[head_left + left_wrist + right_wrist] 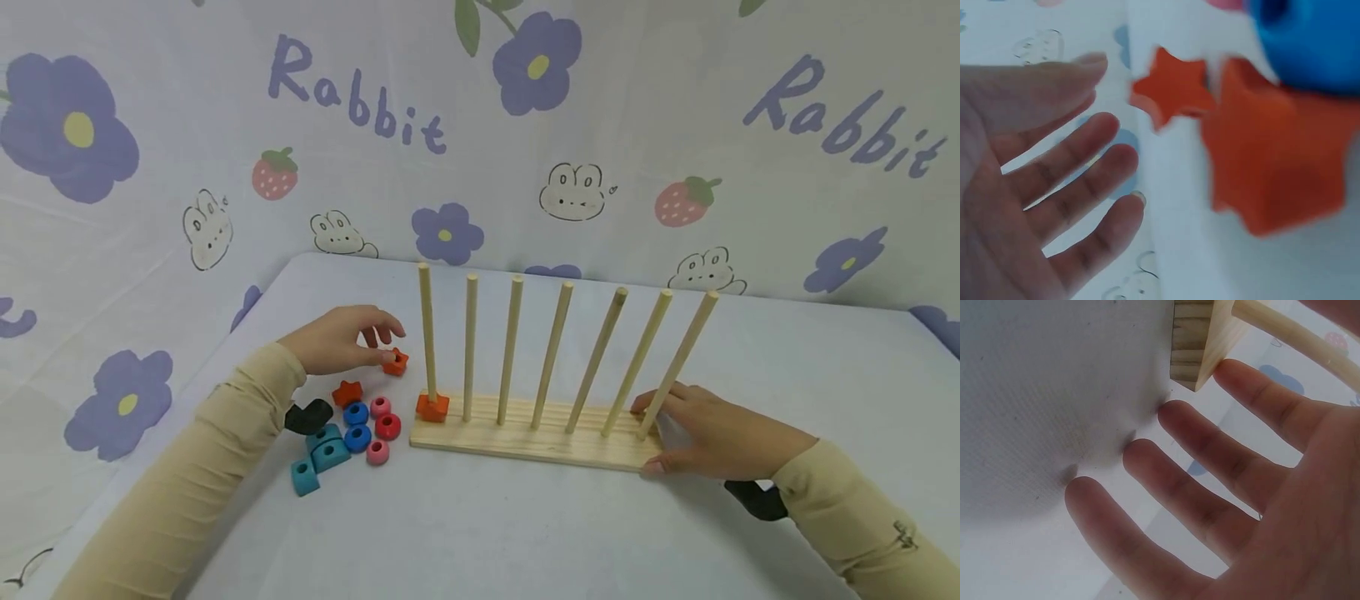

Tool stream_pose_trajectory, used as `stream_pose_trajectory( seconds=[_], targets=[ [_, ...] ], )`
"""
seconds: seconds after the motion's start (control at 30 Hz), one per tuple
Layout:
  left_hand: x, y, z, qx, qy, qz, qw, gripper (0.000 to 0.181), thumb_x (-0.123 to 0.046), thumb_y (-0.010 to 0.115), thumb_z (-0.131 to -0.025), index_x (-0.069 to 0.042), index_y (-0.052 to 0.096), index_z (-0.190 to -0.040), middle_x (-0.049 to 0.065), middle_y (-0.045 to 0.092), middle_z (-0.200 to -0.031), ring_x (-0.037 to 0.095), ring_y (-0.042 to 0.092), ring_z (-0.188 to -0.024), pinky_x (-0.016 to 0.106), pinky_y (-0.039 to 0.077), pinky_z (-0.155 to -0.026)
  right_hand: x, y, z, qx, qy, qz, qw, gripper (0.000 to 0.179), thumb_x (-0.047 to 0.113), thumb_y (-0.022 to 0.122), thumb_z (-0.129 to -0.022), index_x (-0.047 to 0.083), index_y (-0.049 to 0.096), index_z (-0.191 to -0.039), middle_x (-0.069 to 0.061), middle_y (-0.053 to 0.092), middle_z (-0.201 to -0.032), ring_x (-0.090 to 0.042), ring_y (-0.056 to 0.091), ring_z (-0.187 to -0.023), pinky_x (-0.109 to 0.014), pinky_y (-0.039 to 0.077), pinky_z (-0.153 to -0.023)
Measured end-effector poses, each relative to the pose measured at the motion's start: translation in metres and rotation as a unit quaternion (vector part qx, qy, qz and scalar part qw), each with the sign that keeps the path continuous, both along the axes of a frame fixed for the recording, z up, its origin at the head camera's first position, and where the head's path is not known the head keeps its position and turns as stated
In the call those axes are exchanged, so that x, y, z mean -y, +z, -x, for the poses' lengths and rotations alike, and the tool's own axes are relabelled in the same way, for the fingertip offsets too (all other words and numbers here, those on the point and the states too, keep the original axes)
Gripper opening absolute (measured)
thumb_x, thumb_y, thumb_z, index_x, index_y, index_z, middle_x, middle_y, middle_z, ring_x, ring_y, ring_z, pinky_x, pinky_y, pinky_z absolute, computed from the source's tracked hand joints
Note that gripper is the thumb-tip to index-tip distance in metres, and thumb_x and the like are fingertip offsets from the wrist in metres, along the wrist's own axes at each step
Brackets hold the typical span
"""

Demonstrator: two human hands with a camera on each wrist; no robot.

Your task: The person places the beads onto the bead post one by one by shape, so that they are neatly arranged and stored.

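Note:
My left hand [339, 338] reaches over the table left of a wooden peg rack [525, 446]. Its fingers are relaxed and spread, with the thumb tip close to an orange star bead [392, 367]. In the left wrist view a gap shows between the fingers and that star. A second orange star bead [1272, 175] lies nearer the camera. Another star bead [432, 408] sits at the bottom of the leftmost peg. My right hand [712, 429] grips the rack's right end, thumb at the front edge and index fingertip at the back edge; its other fingertips rest on the table.
Beside the rack's left end lie several loose beads: blue round beads [357, 438], a red bead [387, 427], pink beads [378, 453] and teal curved blocks [305, 477]. Several tall pegs [555, 350] rise from the rack. A cloth with printed rabbits [480, 183] hangs behind.

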State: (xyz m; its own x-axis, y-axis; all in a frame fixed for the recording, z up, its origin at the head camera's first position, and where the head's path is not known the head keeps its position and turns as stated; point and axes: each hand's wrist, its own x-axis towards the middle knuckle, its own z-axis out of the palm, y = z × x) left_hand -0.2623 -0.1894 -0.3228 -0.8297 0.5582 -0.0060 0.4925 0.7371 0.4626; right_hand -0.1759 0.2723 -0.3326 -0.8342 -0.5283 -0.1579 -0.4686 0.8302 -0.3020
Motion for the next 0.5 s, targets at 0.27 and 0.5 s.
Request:
stream_pose_trajectory(
  seconds=[0.27, 0.5],
  targets=[
    [0.0011, -0.0116, 0.0048, 0.038, 0.019, 0.021, 0.9989, 0.040, -0.023, 0.074, -0.085, -0.012, 0.063, -0.122, 0.005, 0.061, -0.112, 0.022, 0.056, -0.099, 0.025, 0.054, -0.068, -0.0002, -0.0016, 0.0005, -0.015, 0.006, 0.002, 0.9999, 0.068, 0.063, 0.069, -0.075, 0.021, 0.052, -0.126, -0.013, 0.052, -0.126, -0.033, 0.050, -0.118, -0.054, 0.047, -0.090],
    [0.0007, -0.0115, 0.0023, 0.041, 0.026, 0.032, 0.9983, 0.029, -0.021, 0.073, -0.086, -0.013, 0.064, -0.112, 0.004, 0.063, -0.107, 0.022, 0.057, -0.099, 0.026, 0.054, -0.071, -0.0004, -0.0017, 0.0006, -0.008, -0.001, 0.000, 1.0000, 0.068, 0.064, 0.068, -0.074, 0.022, 0.052, -0.126, -0.013, 0.051, -0.127, -0.032, 0.049, -0.119, -0.054, 0.046, -0.091]
  ],
)
